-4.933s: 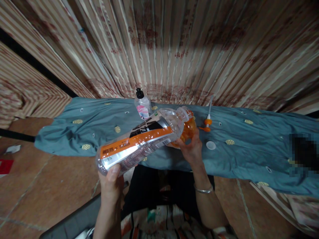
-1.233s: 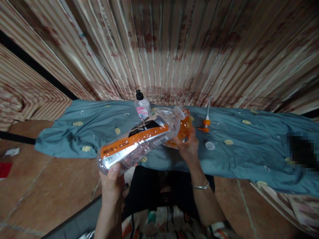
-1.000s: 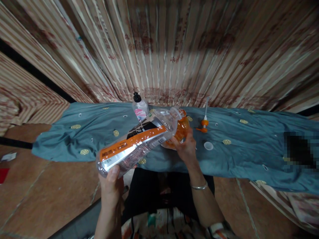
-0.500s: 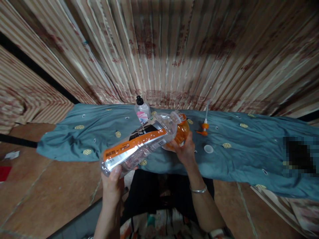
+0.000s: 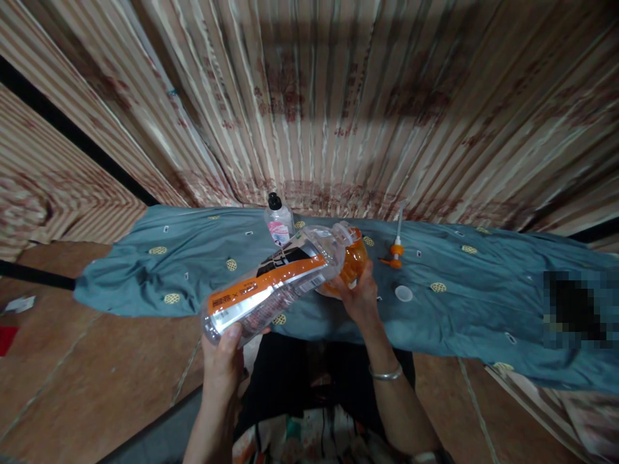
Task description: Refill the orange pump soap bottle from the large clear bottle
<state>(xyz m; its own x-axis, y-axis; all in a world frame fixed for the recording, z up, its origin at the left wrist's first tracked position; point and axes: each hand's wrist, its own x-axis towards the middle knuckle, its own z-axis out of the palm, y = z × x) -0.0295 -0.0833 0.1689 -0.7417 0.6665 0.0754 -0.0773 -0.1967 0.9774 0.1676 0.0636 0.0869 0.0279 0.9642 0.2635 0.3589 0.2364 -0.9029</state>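
Observation:
My left hand (image 5: 225, 354) is closed around the base of a large clear plastic bottle (image 5: 271, 280) with an orange, black and silver label. The bottle leans to the right, its neck higher than its base in the picture, with its mouth over an orange bottle (image 5: 356, 258). Around the lower part of that orange bottle, my right hand (image 5: 360, 293) is closed. The clear bottle's neck partly hides the orange bottle's top, so I cannot tell whether the mouths touch.
An orange pump head (image 5: 396, 252) with a clear tube lies right of the bottles on the blue-green cloth (image 5: 309, 325). Near it lies a white round cap (image 5: 403, 294). Behind stands a clear bottle with a black cap (image 5: 279, 222). A striped curtain (image 5: 314, 129) hangs behind.
The large bottle's base has shifted slightly right with my left hand. My right hand stays on the orange bottle. The whole view has shifted slightly.

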